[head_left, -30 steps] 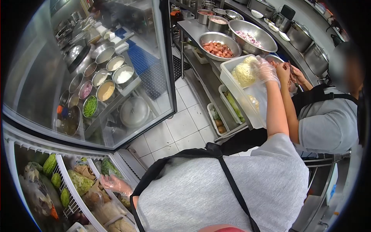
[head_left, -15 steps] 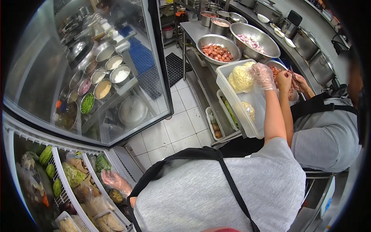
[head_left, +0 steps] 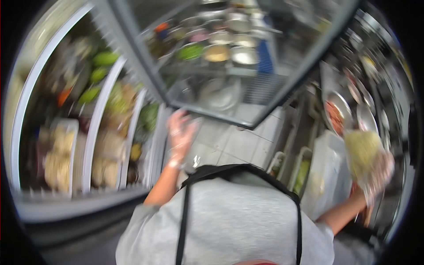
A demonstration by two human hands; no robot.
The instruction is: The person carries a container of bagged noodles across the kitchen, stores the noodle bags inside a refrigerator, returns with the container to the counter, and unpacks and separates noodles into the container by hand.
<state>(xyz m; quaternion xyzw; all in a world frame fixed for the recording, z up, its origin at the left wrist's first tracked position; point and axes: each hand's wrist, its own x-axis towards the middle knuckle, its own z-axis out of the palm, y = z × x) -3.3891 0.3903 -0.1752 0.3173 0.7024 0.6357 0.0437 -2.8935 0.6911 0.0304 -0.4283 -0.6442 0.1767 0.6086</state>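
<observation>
My right hand (head_left: 380, 174), in a clear plastic glove, grips a bag of noodles (head_left: 361, 150), pale yellow and thin-stranded, raised over the white plastic tub (head_left: 324, 165). Another pale bundle shows faintly inside the tub. On the other side, my gloved left hand (head_left: 180, 132) has its fingers apart and holds nothing. It is close to the lower corner of the open glass door (head_left: 212, 115); blur hides whether they touch.
At left the open fridge has shelves (head_left: 98, 128) with bagged vegetables and tubs of pale food. A bowl of reddish pieces (head_left: 338, 112) stands beyond the white tub. Long bins (head_left: 302, 170) sit below the counter. Floor tiles (head_left: 225, 141) show between door and counter.
The view has swung left toward the fridge. My right hand has lifted the bag of noodles out of the tub. My left hand has come up beside the glass door. The co-worker is mostly out of view.
</observation>
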